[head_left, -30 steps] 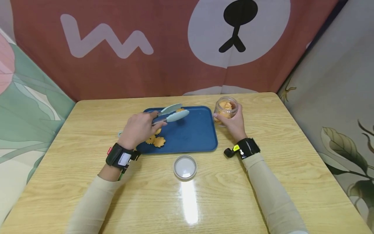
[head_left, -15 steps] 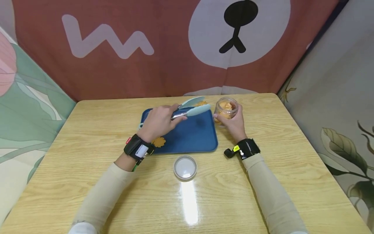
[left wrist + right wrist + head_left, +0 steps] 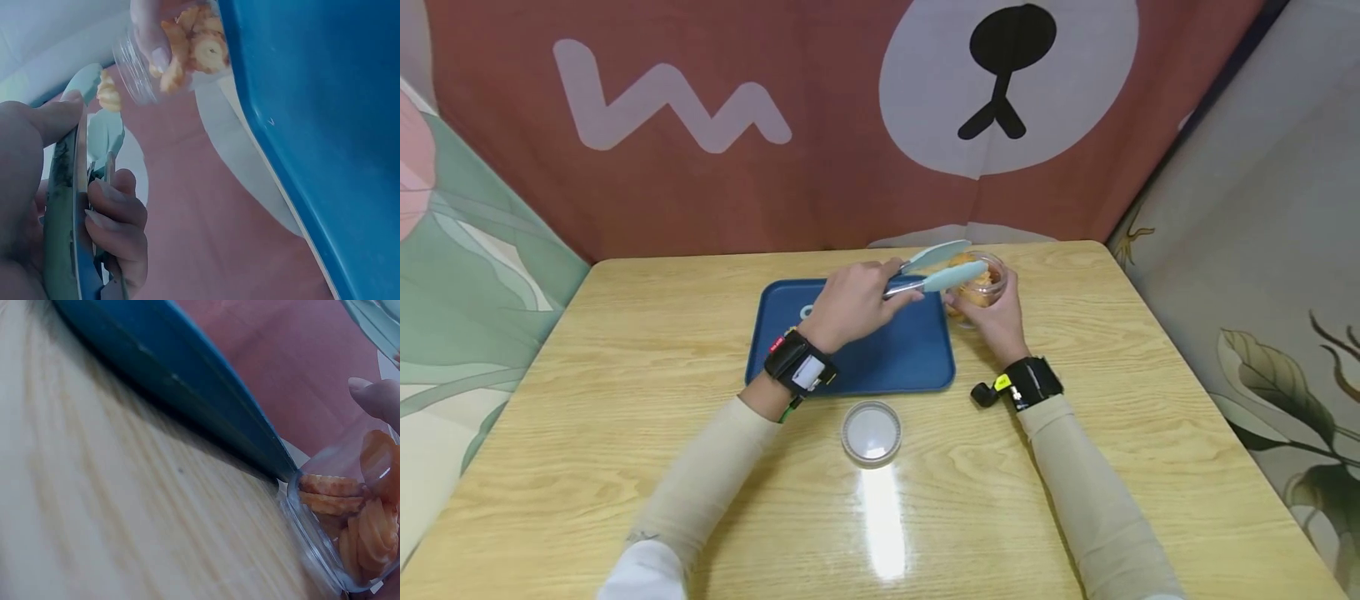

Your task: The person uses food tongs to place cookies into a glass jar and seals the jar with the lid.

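My left hand holds a pair of metal tongs with pale-blue tips over the tray's back right corner. Between those tips is a ridged golden cookie, just outside the mouth of a clear jar. My right hand grips that jar around its side and steadies it on the table, right beside the tray. Several cookies lie inside it. The blue tray is partly covered by my left hand and forearm, and any cookies on its left side are hidden from the head view.
A round, clear-topped lid lies on the wooden table in front of the tray. Behind the table hangs a reddish-brown cloth with a printed animal face. Patterned cloths flank both sides.
My left hand has carried the tongs and the cookie rightward across the tray to the jar's mouth. The right hand and jar stay in place.
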`<state>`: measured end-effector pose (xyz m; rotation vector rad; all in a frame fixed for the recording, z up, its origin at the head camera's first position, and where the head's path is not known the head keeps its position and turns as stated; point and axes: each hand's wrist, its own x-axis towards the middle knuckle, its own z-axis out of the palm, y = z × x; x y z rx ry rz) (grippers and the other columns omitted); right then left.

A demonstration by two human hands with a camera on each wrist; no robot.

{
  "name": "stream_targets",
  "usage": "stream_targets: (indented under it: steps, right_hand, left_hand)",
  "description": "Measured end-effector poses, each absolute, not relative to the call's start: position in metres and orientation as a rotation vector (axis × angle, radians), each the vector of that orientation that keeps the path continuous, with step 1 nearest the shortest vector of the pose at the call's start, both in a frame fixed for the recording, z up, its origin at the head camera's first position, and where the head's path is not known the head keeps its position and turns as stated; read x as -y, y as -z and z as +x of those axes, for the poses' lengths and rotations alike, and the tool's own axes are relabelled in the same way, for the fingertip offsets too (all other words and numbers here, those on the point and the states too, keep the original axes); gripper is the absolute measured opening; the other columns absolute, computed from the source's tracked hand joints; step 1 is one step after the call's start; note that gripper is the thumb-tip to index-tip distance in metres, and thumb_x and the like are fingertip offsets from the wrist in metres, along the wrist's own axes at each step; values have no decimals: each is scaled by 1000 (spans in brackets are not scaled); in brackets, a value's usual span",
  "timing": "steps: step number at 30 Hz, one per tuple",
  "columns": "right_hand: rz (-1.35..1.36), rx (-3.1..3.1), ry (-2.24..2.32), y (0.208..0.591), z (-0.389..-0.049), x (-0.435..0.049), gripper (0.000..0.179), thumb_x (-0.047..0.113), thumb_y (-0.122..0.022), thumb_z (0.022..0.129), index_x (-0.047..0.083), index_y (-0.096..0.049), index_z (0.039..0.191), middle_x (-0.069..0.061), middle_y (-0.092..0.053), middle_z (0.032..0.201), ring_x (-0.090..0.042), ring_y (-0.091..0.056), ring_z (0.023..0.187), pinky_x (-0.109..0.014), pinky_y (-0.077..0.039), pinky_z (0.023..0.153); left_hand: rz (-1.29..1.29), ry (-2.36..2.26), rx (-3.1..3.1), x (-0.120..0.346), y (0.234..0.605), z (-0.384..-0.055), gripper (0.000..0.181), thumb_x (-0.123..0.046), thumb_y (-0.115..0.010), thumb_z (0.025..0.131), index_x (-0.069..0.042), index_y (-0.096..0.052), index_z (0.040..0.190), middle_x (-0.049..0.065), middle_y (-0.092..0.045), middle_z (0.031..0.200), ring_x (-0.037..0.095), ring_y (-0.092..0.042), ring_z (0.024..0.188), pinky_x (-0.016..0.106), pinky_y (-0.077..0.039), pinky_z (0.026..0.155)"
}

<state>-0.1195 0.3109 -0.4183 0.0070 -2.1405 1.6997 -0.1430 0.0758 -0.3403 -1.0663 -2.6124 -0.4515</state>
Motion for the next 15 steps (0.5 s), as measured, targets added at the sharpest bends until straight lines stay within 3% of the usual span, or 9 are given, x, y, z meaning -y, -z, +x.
stream_targets:
  steps: [15]
  right_hand:
    - [-7,2173,-1706,416,-117,-310,86,21,-80,75,12,-25,139,-13,-39,132,-19,-42,114,-44,-36,95]
  left_hand:
    - [-1064,460,2683,-101,343,-152,63,-58,-53,88,-10,-55,128,1,-43,59,14,-44,47,27,-30,39]
